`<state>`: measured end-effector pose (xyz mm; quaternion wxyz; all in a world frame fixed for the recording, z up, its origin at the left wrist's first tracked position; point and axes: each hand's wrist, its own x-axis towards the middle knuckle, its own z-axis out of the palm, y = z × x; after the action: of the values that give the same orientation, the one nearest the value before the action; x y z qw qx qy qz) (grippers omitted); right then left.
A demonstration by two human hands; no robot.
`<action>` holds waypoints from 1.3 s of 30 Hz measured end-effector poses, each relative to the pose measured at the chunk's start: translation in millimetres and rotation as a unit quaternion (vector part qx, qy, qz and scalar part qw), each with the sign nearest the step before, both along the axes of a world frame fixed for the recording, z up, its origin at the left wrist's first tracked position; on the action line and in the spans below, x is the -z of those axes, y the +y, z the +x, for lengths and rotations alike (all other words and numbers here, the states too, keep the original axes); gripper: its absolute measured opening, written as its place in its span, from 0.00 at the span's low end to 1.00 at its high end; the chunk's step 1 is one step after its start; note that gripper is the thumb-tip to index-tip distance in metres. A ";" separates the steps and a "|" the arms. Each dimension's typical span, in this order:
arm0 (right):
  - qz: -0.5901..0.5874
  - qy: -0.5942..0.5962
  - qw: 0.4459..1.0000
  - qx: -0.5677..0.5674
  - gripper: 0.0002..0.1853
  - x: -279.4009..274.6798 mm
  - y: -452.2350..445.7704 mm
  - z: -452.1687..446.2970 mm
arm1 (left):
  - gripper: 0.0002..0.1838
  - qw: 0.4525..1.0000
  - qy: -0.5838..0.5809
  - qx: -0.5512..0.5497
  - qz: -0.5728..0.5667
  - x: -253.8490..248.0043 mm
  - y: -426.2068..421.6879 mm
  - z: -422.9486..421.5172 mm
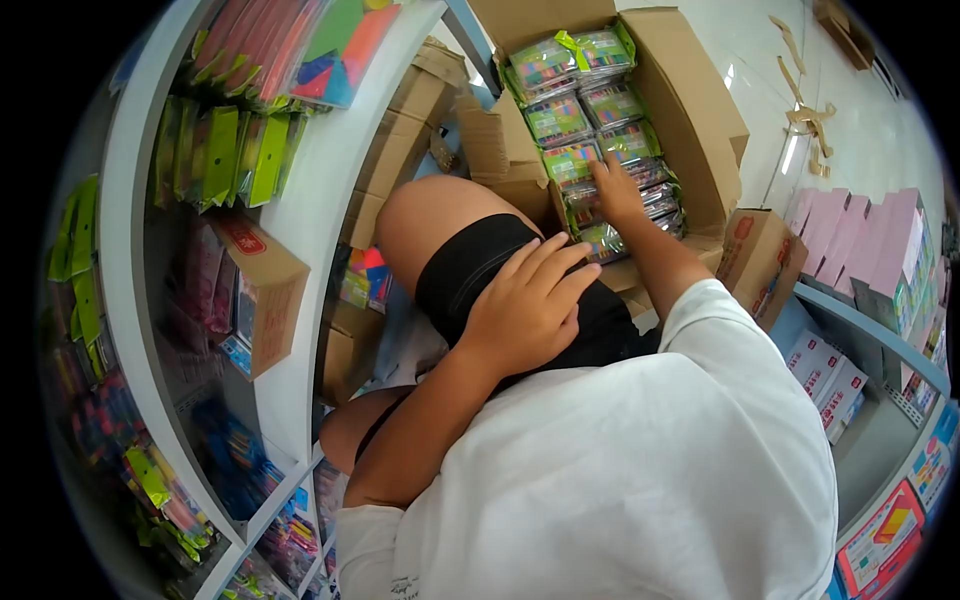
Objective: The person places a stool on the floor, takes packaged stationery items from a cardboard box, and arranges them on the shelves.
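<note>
My left hand (530, 305) lies with its fingers spread on the black shorts (475, 260) over my thigh, holding nothing. My right hand (615, 190) reaches into an open cardboard box (690, 110), its fingers bent at the edge of a plastic-wrapped pack (572, 163). That pack has a green label with multicoloured bars, and its contents cannot be made out. Similar packs fill the box in two columns, some flat and some on edge near my wrist. A bright green ribbon (572, 48) lies across the packs at the far end.
Shelves (300, 190) with bagged coloured goods stand at my left. A small carton (265, 290) juts from one. More cartons (395, 150) sit beside my knee. At my right are a closed carton (762, 265) and a shelf of pink boxes (860, 240). Torn tape (808, 115) lies on the floor.
</note>
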<state>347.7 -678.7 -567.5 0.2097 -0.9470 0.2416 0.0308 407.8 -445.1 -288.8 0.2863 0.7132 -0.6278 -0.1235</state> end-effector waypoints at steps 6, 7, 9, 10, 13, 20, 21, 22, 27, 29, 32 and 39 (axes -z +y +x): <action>0.064 0.092 0.993 -0.032 0.27 -10.5 -33.8 -7.2 | 0.25 0.996 0.062 -0.062 0.006 7.4 10.2 13.6; 0.092 0.118 0.987 -0.056 0.26 -18.1 -40.6 -4.3 | 0.24 0.997 0.062 -0.054 -0.004 7.8 9.6 14.9; 0.135 0.154 0.975 -0.085 0.24 -37.0 -52.3 6.5 | 0.23 0.997 0.063 -0.045 -0.017 9.3 6.6 17.9; 0.134 0.156 0.975 -0.085 0.24 -38.3 -59.3 12.1 | 0.22 0.997 0.068 -0.042 -0.022 9.9 5.2 18.5; 0.260 0.115 0.954 -0.097 0.23 -41.1 -76.3 40.2 | 0.21 0.996 0.078 -0.040 -0.025 8.5 3.7 19.1; 0.246 0.116 0.957 -0.096 0.34 19.3 -87.1 82.8 | 0.19 0.995 0.089 -0.034 -0.035 11.5 4.5 21.2; 0.298 0.188 0.930 -0.105 0.45 12.6 -94.9 90.2 | 0.19 0.995 0.089 -0.036 -0.035 11.5 6.1 22.0; 0.296 0.189 0.930 -0.107 0.45 9.1 -93.3 92.0 | 0.19 0.994 0.093 -0.039 -0.036 11.8 6.7 22.1; 0.184 0.285 0.925 -0.171 0.63 0.2 -80.8 94.4 | 0.18 0.993 0.102 -0.044 -0.040 13.9 6.8 23.0; 0.117 0.347 0.913 -0.178 0.69 1.6 -66.8 99.1 | 0.18 0.992 0.106 -0.040 -0.047 14.4 7.1 23.6; 0.077 0.369 0.915 -0.145 0.70 -16.2 -50.3 92.4 | 0.18 0.992 0.110 -0.038 -0.043 12.5 7.6 24.7; 0.061 0.290 0.936 -0.188 0.68 -10.3 -53.9 76.2 | 0.17 0.992 0.109 -0.030 -0.060 17.2 5.7 24.6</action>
<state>423.9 -732.7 -557.2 0.1777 -0.9104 0.1076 0.3578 432.3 -439.4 -306.1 0.3989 0.6954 -0.5777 -0.1537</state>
